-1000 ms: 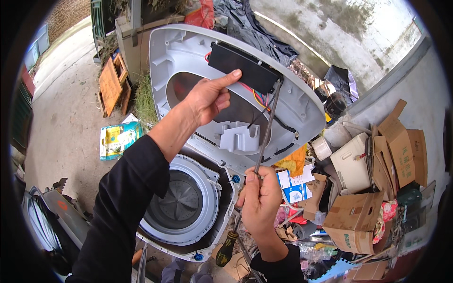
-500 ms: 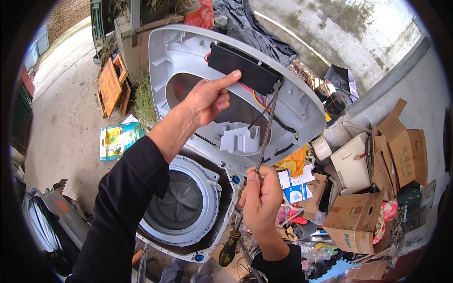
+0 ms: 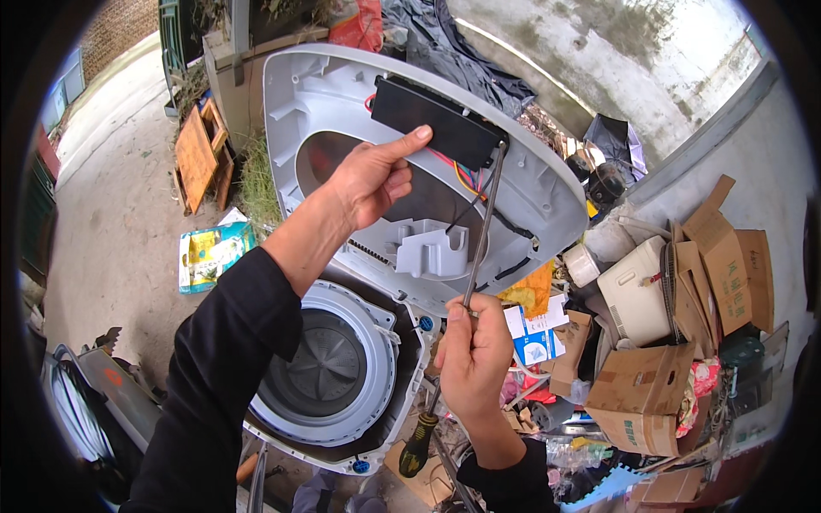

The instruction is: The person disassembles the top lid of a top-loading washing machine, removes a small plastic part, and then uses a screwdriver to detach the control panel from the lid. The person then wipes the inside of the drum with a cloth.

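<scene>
A grey washing machine top panel stands tilted up, its underside facing me. Fixed near its far edge is a black control box, with coloured wires coming out beneath. My left hand has its thumb on the box's lower edge and its other fingers curled. My right hand is closed round the shaft of a long screwdriver, whose dark, yellow-marked handle hangs below the fist. The screwdriver's tip meets the box's right corner; the screw there is too small to make out.
Below the panel sits the open washing machine tub. Cardboard boxes, a cream plastic housing and scrap crowd the right side. To the left are a wooden frame and a printed bag on concrete.
The view has shifted slightly, moving the panel and hands a little leftward in the picture. Both hands and the screwdriver keep their places on the control box.
</scene>
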Demonstrator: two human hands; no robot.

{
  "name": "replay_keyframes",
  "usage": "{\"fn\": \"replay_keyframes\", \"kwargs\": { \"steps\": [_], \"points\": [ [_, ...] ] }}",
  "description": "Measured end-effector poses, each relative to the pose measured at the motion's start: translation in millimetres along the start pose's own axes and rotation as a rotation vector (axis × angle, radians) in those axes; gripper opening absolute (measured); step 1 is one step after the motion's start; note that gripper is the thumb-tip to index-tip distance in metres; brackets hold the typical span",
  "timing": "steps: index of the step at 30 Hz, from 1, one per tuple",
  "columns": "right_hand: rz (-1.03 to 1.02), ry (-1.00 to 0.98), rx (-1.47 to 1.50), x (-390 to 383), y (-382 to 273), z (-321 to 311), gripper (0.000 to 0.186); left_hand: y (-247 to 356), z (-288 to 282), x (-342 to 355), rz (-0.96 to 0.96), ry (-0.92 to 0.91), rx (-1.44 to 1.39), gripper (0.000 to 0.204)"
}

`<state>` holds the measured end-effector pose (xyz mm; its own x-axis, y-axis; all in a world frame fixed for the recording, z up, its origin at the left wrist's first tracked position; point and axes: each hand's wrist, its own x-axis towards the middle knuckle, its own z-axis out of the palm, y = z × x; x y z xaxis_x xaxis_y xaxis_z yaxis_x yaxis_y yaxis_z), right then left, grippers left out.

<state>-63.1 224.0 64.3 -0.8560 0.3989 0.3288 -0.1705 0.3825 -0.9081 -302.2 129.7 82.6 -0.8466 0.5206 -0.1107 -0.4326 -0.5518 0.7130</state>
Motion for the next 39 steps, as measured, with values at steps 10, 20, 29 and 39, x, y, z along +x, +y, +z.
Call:
{"fn": "replay_keyframes", "kwargs": {
  "steps": [10,20,29,39],
  "points": [
    [-0.041,-0.018,-0.017,-2,9,-2,0.005,0,0,-1,0.000,0.009,0.010,0.051],
    [-0.088,0.031,-0.157,-1,14,-3,0.007,0,0,-1,-0.007,0.004,0.003,0.049],
    [-0.148,0.044,-0.293,1,6,-6,0.009,0,-2,-2,-0.031,-0.006,0.024,0.044],
    [-0.184,0.022,-0.274,0,9,-7,0.004,1,-1,-1,-0.039,-0.006,0.019,0.043]
  ]
}}
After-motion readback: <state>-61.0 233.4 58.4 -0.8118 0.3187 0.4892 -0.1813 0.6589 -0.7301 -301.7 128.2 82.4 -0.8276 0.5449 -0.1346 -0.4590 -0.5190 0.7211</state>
